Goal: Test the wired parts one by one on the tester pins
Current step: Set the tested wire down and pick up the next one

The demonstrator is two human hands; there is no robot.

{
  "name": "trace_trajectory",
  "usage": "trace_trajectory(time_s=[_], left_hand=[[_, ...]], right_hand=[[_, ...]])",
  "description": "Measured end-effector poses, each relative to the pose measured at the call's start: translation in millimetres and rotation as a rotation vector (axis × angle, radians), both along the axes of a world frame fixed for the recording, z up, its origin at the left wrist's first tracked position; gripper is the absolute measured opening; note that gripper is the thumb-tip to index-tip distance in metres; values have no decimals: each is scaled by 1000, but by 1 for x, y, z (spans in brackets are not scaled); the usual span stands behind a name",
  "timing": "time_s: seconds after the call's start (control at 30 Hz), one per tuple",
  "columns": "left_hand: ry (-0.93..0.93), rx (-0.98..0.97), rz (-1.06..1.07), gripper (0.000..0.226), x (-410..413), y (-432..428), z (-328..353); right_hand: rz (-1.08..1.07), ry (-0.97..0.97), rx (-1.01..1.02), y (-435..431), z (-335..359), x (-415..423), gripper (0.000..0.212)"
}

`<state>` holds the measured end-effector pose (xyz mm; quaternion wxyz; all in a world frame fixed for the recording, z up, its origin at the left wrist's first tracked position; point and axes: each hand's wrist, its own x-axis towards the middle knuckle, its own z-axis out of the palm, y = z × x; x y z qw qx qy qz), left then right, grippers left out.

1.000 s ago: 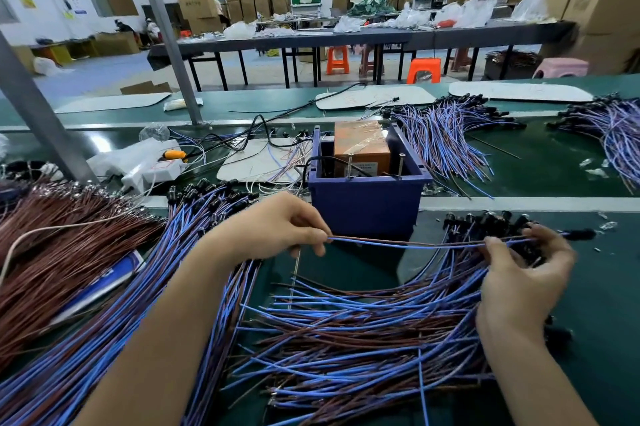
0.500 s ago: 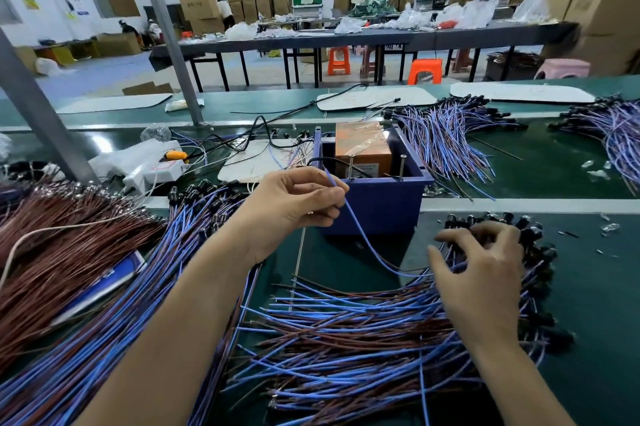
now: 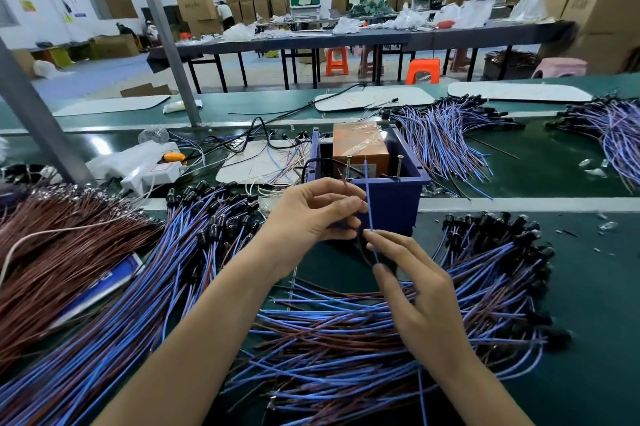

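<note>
A blue tester box (image 3: 391,204) with two upright metal pins (image 3: 348,166) and an orange block inside stands at the middle of the green bench. My left hand (image 3: 318,214) pinches the brown lead of one wired part just in front of the box, its tip near the left pin. My right hand (image 3: 415,290) pinches that part's blue lead (image 3: 369,204), which stands upright before the box. A heap of blue-and-brown wired parts (image 3: 398,332) with black caps lies under my right hand.
Another long bundle of wired parts (image 3: 138,287) lies at the left, beside a brown wire pile (image 3: 52,245). More bundles (image 3: 446,138) lie behind the box on the far belt. A white power strip (image 3: 156,172) and cables sit at the back left.
My right hand left the heap's black caps and moved up-left to take the blue lead. My left hand shifted right, and the leads now point up at the tester.
</note>
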<state>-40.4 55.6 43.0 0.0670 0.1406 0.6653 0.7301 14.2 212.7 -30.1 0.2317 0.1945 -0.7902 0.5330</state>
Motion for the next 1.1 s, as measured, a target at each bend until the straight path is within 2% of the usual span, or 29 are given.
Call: trace_trajectory(time_s=[0.1, 0.23, 0.3, 0.43, 0.6, 0.8, 1.1], left_hand=[[-25, -3, 107, 7, -3, 5, -8], [-139, 257, 226, 21, -10, 8, -16], [-151, 299, 241, 21, -14, 8, -20], [-113, 228, 219, 11, -17, 7, -25], [-99, -43, 224, 22, -18, 6, -28], [-195, 1, 34, 28, -13, 9, -28], [-200, -33, -61, 28, -10, 8, -28]], right_hand=[[-23, -70, -94, -1, 0, 0, 32], [-34, -205, -265, 3, 0, -3, 38], [-32, -263, -328, 4, 0, -4, 36], [-27, -328, -392, 6, 1, -7, 32], [-19, -336, -424, 11, -1, -10, 31], [2, -307, -424, 15, 1, -11, 30], [34, -289, -471, 15, 1, -9, 31]])
